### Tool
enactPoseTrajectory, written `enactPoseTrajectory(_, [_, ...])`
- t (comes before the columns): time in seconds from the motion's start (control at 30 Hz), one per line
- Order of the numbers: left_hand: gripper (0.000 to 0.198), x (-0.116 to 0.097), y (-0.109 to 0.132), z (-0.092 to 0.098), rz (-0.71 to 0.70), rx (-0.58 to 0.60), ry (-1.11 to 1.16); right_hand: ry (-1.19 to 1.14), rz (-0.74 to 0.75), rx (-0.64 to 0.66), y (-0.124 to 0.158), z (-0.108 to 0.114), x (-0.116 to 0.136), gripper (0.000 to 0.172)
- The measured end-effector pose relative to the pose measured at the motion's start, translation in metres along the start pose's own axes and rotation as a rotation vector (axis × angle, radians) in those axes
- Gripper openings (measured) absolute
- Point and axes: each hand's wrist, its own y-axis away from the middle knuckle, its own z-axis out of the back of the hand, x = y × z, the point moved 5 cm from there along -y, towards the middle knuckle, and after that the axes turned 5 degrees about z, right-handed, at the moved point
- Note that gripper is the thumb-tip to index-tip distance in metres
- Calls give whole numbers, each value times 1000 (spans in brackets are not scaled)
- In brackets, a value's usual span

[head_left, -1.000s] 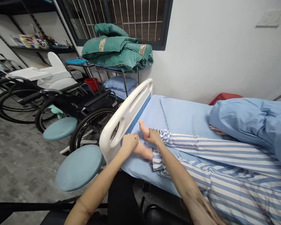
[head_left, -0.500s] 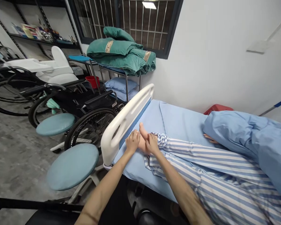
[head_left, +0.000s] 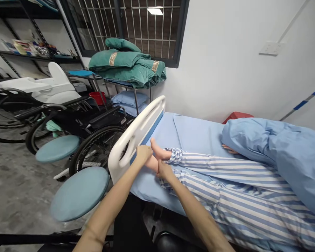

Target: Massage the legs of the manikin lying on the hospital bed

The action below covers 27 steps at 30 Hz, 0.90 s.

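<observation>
Blue-wht striped pants [head_left: 241, 201], bare foot [head_left: 152, 163] btwn hands [head_left: 165, 170]

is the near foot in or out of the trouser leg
Out: the near foot shows bare beyond the trouser leg, between left hand and right hand.

R hand [head_left: 165, 170]: was on far foot [head_left: 160, 153] 1 s ago, now off it & down at near foot's [head_left: 151, 163] ankle. Far foot's top now uncovered. L hand [head_left: 144, 153]: spread flat-ish over near foot ½ s ago, now curled at its toe end. Cam view shifted: 2nd blue band on pole [head_left: 301, 105] now visible; socket [head_left: 271, 48] sharper vs ½ s ago; light refl. [head_left: 155, 11] in window [head_left: 182, 35], n/a 1 s ago.
</observation>
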Motion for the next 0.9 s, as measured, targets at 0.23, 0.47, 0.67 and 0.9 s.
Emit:
enactPoseTrajectory(0.23, [35,-15,-25,-11,-71,6,-40,41,-32,43,-4,0,-3,60])
enactPoseTrajectory(0.47, [43,0,16,-24,107,-339,181,54,-22,-14,2,3,1,56])
enactPoseTrajectory(0.67, [54,35,35,-22,-24,-149,89,-31,36,18,10,4,5,58])
enactPoseTrajectory(0.9, [45,39,-12,-3,-129,67,441,-164,123,-303,-18,41,-6,48])
